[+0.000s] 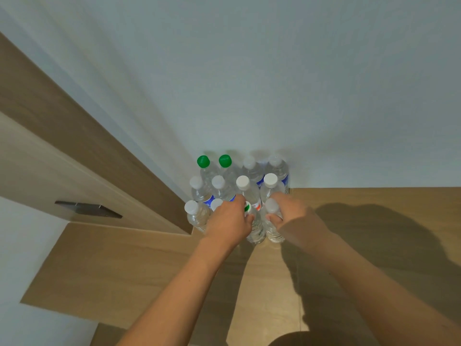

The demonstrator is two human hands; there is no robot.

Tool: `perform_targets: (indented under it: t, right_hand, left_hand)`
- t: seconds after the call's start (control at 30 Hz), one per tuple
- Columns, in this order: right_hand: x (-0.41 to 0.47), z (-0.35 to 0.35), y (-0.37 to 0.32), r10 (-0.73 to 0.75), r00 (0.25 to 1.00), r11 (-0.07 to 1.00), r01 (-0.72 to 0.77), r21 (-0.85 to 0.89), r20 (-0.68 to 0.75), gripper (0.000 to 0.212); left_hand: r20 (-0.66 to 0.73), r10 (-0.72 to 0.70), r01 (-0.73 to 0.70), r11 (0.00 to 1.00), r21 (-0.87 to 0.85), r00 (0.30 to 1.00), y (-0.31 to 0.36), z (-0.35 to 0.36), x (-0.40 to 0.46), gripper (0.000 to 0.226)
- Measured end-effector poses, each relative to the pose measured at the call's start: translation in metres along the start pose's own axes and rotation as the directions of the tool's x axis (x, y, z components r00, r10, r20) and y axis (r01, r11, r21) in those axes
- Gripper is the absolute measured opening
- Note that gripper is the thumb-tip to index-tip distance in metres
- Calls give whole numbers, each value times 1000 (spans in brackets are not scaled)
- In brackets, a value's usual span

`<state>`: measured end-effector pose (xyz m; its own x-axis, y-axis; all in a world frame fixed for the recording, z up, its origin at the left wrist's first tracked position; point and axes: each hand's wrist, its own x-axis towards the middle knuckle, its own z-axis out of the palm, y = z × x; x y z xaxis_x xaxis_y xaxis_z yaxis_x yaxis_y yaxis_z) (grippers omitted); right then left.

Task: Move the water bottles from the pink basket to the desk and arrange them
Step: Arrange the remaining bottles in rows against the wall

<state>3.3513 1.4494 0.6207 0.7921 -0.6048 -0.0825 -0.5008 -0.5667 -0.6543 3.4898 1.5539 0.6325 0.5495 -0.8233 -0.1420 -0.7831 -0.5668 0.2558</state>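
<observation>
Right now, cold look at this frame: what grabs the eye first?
The block of clear water bottles standing upright in rows on the wooden desk, packed into the corner against the pale wall. Two green caps at the back left stand out among the white ones. Both hands reach into the front row: the left hand and the right hand each grip a bottle.

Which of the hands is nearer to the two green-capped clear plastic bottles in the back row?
The left. The left hand grips a front-row bottle just below and right of the green-capped clear plastic bottles; the right hand grips one at the cluster's far right.
</observation>
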Motion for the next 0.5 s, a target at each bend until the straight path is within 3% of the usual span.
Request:
perform_targets:
  t: [0.17,0.3,0.43,0.5]
  right_hand:
    - [-3,3,1,-39,999,999,38,-30,-33,28]
    - [-13,0,0,-40,998,997,38,-62,-44,43]
    - [-29,-5,1,-100,982,992,86,-93,-161,50]
    - [-34,-7,2,-104,983,990,88,-108,-152,48]
  left_hand:
    - [-9,-26,26,999,-36,1000,-1,1,-2,26]
    - [-25,-36,34,997,-76,999,2,-2,-8,34]
    - [-124,-24,11,994,-106,992,2,-3,-20,34]
    - [-169,-1,-18,994,-112,986,0,-1,-26,33]
